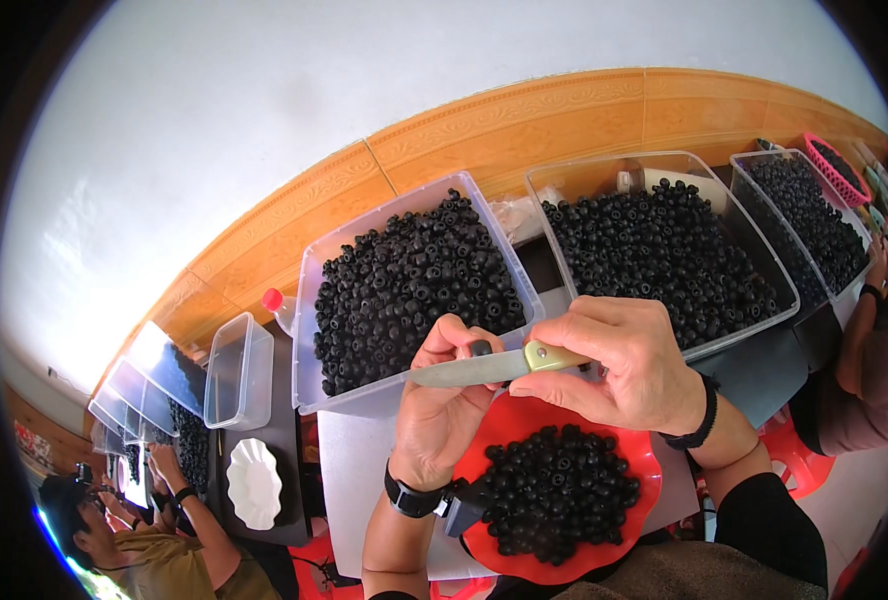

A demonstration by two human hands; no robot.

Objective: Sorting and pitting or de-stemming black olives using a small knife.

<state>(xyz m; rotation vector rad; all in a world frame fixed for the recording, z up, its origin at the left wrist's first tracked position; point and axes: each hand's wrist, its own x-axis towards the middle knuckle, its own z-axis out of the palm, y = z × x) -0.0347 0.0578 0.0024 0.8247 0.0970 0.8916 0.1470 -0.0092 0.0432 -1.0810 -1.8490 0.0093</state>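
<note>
My right hand [629,360] grips a small knife [469,370] by its yellow-green handle, the blade pointing left. Pinched in the fingertips of my left hand [439,420] is a small black round part [480,348], with the blade across it; whether the edge touches it I cannot tell. A second dark piece shows just under the blade by the handle. Below both hands sits a red scalloped bowl [647,470] holding many small black ring-like parts [559,490]. Beyond my left hand stands a clear bin [307,370] heaped with the same black parts [414,270].
Another clear bin [789,300] of black parts stands beyond my right hand, with a third bin [739,160] and a pink basket [824,150] farther right. A white scalloped bowl [254,485] and a red-capped bottle [279,305] are leftward. Co-workers [164,560] sit at both sides.
</note>
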